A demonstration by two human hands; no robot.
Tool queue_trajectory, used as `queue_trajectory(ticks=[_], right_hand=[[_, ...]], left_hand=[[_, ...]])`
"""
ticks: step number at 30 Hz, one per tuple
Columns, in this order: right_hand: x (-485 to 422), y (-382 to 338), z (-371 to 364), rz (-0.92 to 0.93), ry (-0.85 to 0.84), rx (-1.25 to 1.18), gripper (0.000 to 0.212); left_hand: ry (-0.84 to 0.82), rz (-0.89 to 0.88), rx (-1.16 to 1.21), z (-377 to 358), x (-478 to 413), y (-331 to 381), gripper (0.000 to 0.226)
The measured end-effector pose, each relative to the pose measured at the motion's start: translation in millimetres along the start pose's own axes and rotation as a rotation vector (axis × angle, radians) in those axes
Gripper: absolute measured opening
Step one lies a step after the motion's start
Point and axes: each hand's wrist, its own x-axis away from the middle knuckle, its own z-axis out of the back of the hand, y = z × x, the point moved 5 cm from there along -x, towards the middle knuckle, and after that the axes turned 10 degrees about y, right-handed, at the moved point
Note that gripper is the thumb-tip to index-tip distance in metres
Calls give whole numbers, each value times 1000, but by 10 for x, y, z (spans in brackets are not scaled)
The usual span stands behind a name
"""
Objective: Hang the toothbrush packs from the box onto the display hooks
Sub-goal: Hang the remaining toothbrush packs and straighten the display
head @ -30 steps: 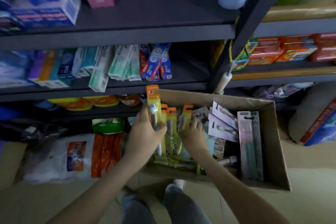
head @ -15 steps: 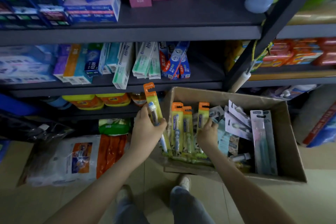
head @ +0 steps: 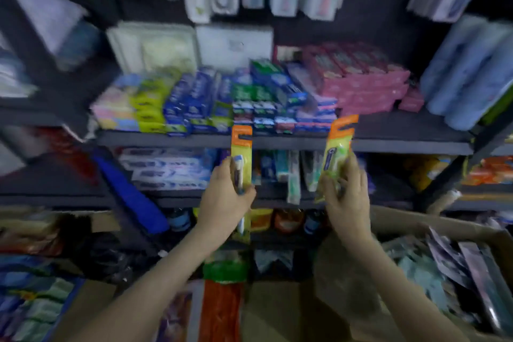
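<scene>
Shop shelves (head: 402,144) fill view. We lift both hands up above box (head: 444,226): left hand (head: 224,204) grips one toothbrush pack (head: 242,147), right hand (head: 348,203) grips second pack (head: 337,147). We hunt hooks next.

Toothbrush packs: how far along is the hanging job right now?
Done: nothing from this batch is visibly on a hook yet. In hand: the left hand grips one orange-topped pack, the right hand a second pack, both raised before the shelves. Left: hanging both, plus the remaining packs lying in the box.
</scene>
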Motion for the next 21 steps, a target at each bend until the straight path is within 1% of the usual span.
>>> queue_trajectory(ticks=[3, 6, 11, 13, 16, 19, 21], right_hand=[[-360, -925, -426, 184, -73, -124, 59], [-779, -1708, -785, 329, -121, -210, 61], [-1392, -2721, -1283, 535, -192, -194, 65], [-1584, -3030, -1452, 619, -202, -159, 64], [-1881, -3397, -1722, 708, -203, -94, 63], [-2181, -3658, -1997, 750, -156, 21, 64], [-2375, -3768, -2175, 734, -125, 82, 68]], left_hand=[[160, -42, -9, 785, -453, -66, 72], [327, -96, -4, 1549, -878, -49, 64], [574, -142, 17, 2607, -1318, 30, 67], [644, -137, 26, 2880, -1463, 14, 66], [741, -116, 39, 3169, -1696, 14, 57], [795, -126, 63, 3330, -1874, 112, 55], [826, -148, 46, 3372, -1969, 187, 52]])
